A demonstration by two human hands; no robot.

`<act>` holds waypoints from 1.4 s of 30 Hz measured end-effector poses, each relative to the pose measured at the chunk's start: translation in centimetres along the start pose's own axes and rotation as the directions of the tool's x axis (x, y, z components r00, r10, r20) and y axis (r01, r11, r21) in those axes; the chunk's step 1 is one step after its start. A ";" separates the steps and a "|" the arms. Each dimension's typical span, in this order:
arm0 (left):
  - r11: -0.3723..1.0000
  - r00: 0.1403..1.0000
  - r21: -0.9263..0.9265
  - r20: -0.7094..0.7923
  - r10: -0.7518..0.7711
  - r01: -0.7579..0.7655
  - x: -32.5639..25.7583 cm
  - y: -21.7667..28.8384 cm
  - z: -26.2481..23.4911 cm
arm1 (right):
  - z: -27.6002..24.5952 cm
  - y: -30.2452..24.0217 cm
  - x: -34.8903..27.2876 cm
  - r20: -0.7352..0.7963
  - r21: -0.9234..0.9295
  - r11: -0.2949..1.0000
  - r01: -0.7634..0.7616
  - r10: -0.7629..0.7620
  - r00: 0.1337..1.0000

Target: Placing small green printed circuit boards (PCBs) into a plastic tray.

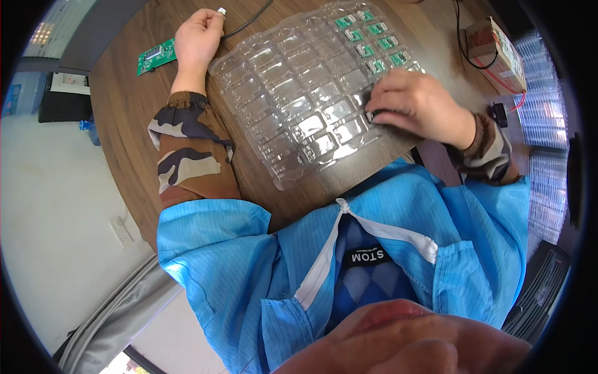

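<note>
My left hand [198, 40] is closed at the far left of the table, fingers curled around a small white plug [222, 11]. A black cable [249, 22] runs from beside that hand to the far edge. Next to the wrist lies a green circuit board [154, 57] with a small dark display, partly hidden by the hand. Over the right side of a clear plastic tray [274, 81], my right hand [418, 103] is closed in a pinch. A tiny dark and whitish part shows at its fingertips, mostly covered. Several small green circuit boards [364, 50] sit in the tray's far-right pockets.
The tray rests on a round-edged wooden table [131, 118]. A cardboard box [495, 53] with a black cable over it stands at the far right. Stacks of clear plastic trays [545, 137] rise beyond the table's right edge. A wall socket [120, 230] is at left.
</note>
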State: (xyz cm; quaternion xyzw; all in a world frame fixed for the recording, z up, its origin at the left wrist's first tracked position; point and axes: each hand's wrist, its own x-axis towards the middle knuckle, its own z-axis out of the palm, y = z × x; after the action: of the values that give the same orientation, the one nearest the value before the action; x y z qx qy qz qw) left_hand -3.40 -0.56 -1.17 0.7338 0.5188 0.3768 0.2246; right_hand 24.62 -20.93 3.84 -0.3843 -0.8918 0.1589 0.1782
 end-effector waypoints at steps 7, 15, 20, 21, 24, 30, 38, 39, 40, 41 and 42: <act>0.999 0.998 -0.012 -0.045 0.035 -0.036 -0.1 -0.4 0.8 | -0.1 -0.4 -0.5 -0.033 -0.074 0.996 0.039 -0.042 0.999; 0.999 0.999 -0.015 -0.025 -0.029 0.028 -0.7 0.6 0.2 | -0.8 -1.0 0.2 0.013 -0.200 0.972 0.122 -0.122 0.992; 1.000 0.999 -0.020 -0.033 -0.017 0.016 -0.5 0.5 0.4 | -0.8 -0.3 0.5 0.051 -0.069 0.995 0.069 -0.066 0.997; 1.000 0.999 -0.020 -0.030 -0.018 0.017 -0.4 0.5 0.5 | -0.8 -0.1 0.6 0.062 -0.063 0.993 0.098 -0.094 0.994; 1.000 1.000 -0.021 -0.022 -0.021 0.020 -0.4 0.7 0.4 | -1.1 0.2 0.9 0.091 -0.045 0.982 0.184 -0.179 0.980; 1.000 0.999 -0.002 -0.021 -0.027 0.027 -0.7 0.9 0.3 | -1.3 0.3 1.2 0.115 -0.067 0.968 0.240 -0.232 0.966; 0.999 0.999 -0.005 -0.032 -0.041 0.041 -0.8 0.4 0.0 | -3.0 2.7 9.8 -0.059 0.334 0.942 0.022 -0.002 0.998; 0.999 0.999 -0.018 -0.039 -0.037 0.037 -0.7 0.3 0.1 | -3.1 3.1 11.7 -0.011 0.381 0.922 -0.066 0.077 0.997; 0.999 0.998 -0.019 -0.041 -0.037 0.036 -0.6 0.6 0.2 | -2.8 4.4 13.5 -0.047 0.295 0.953 -0.066 0.083 0.995; 0.999 0.999 -0.028 -0.034 -0.039 0.039 -0.5 0.8 0.4 | -2.3 5.9 15.1 -0.082 0.208 0.975 -0.072 0.091 0.992; 0.999 0.999 -0.035 -0.030 -0.042 0.041 -0.4 1.1 0.5 | -2.1 6.5 16.7 -0.104 0.216 0.971 -0.107 0.132 0.986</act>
State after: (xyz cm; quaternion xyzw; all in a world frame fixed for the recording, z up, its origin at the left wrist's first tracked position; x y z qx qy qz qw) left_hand -2.46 -1.27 -0.84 0.7131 0.5307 0.3921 0.2370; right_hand 18.92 -3.92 6.25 -0.4252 -0.8333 0.2393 0.2600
